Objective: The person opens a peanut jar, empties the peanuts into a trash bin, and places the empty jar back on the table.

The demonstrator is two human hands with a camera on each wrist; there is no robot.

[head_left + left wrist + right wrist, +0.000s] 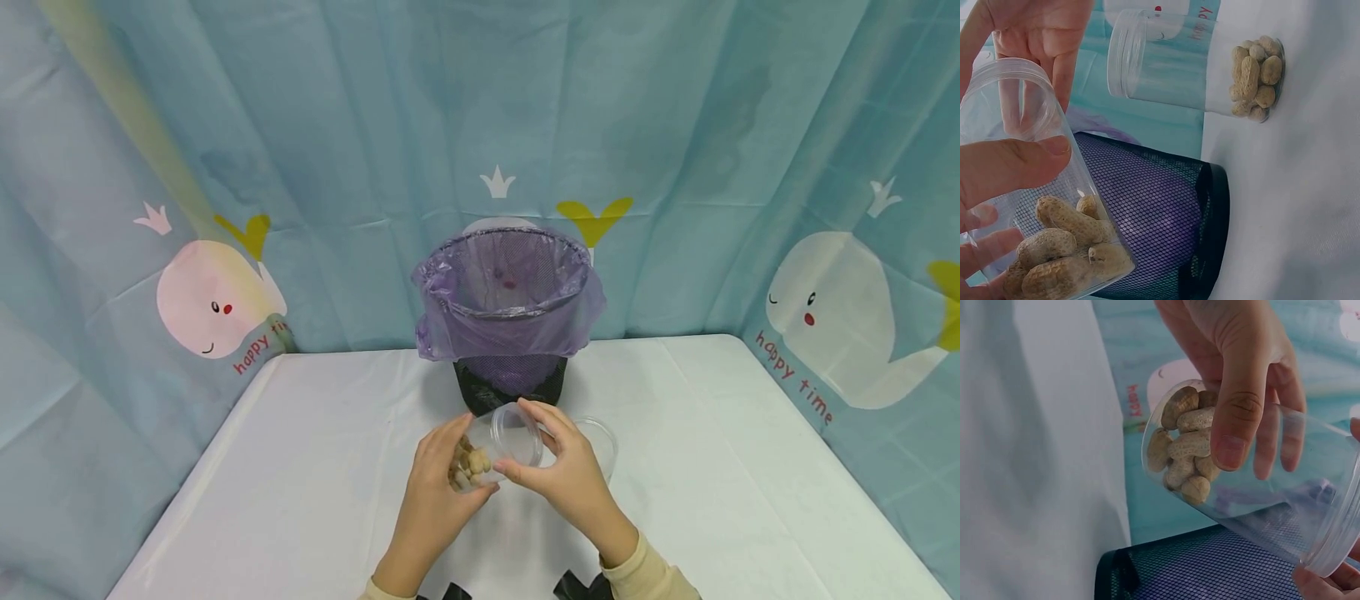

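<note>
My left hand [431, 492] grips a clear plastic jar [483, 429] around its lower part, thumb along the near side. Several unshelled peanuts [1060, 250] lie in the bottom of the jar, which is tilted with its mouth end toward the right. My right hand [577, 479] holds that end at the rim between thumb and fingers; in the right wrist view only its fingertips [1322, 584] show at the corner. Behind the right hand stands a second clear jar [1172, 69], upright on the table, with more peanuts [1257, 78] at its bottom.
A black mesh bin [510, 379] lined with a purple plastic bag [517, 333] stands just beyond the hands, at the back of the white table [315, 492]. A blue curtain [360, 125] with printed whales surrounds the table. Black pieces [581, 587] show at the bottom edge.
</note>
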